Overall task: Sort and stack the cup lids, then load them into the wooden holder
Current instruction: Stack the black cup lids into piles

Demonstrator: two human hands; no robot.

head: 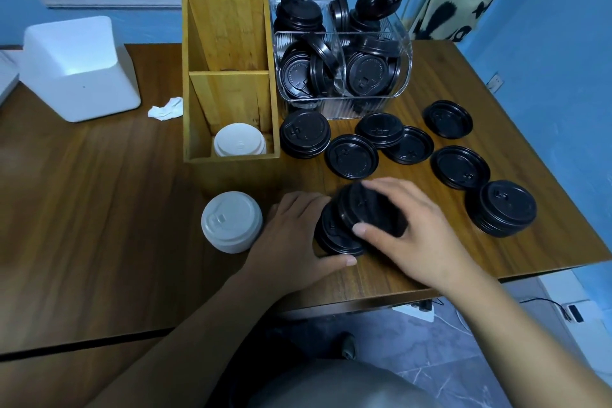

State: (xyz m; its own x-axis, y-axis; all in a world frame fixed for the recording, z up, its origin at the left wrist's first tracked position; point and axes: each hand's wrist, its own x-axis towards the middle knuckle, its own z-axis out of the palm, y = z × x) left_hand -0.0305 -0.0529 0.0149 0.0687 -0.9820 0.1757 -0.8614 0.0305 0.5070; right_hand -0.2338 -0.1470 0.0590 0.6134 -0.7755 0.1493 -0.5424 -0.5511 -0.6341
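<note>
Head view: gripping black lid stack (341, 238) from both sides near front edge of table (99, 192). Curling left hand (294, 235) round the stack's left side, thumb lying along its front at table level. Clasping tilted top lids (367, 205) from above with right hand (417, 235), fingers spreading over them, thumb pressing the near rim. Showing white lid stack (231, 222) just left of left hand, contact hard to tell. Showing wooden holder (228, 159) behind that, holding white lids (239, 140) in its front compartment. Showing loose black lids (351, 156) lying right of the holder, some overlapping, and second black stack (503, 209) sitting far right. Showing clear bin (344, 99) behind them, holding jumbled black lids. Showing white box (79, 69) and crumpled tissue (165, 108) at left rear.
</note>
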